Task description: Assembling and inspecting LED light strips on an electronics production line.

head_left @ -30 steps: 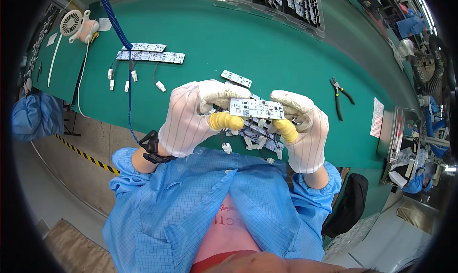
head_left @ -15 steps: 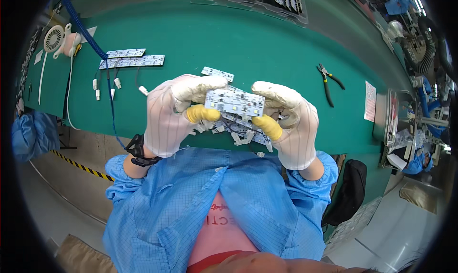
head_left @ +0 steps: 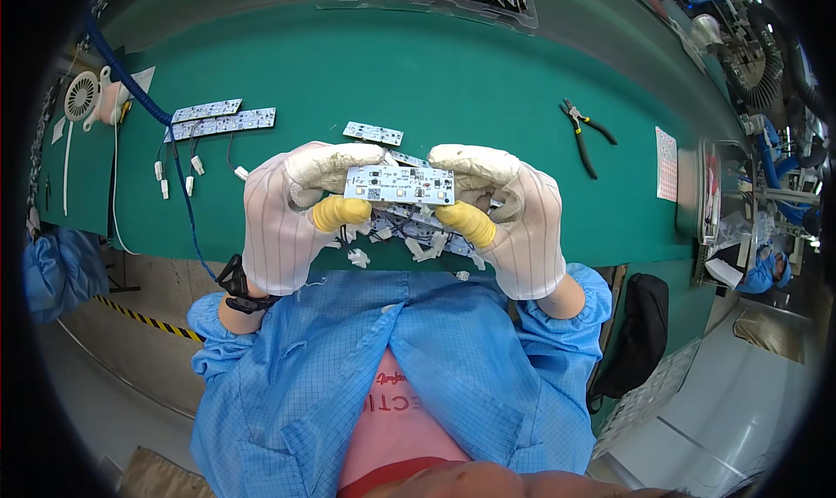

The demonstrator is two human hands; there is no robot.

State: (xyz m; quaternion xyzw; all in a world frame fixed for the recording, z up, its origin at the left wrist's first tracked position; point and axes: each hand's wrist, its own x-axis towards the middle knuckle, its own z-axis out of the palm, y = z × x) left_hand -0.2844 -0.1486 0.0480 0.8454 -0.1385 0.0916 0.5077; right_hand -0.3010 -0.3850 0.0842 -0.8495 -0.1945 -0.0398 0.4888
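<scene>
A white LED circuit board (head_left: pixel 400 185) is held level above the bench, one end in each hand. My left hand (head_left: pixel 300 211), in a striped white glove with a yellow cover on the thumb, grips its left end. The right end sits between thumb and fingers of my right hand (head_left: pixel 514 215), gloved the same way. Beneath, partly hidden by the hands and board, lies a pile of more LED boards (head_left: pixel 409 228) with white connectors (head_left: pixel 427 250). Just beyond the hands rests a short board (head_left: pixel 373 133).
Wired LED boards (head_left: pixel 222 124) lie at left, with a blue coiled cord (head_left: pixel 131 80) hanging in front. A small fan (head_left: pixel 83 96) stands far left. Cutters (head_left: pixel 585 137) and a printed sheet (head_left: pixel 666 164) lie at right. A clear tray of boards (head_left: pixel 427 2) is at the back.
The held board has turned from sloping down at the right to nearly level. Both hands still grip its ends. The whole view has shifted slightly.
</scene>
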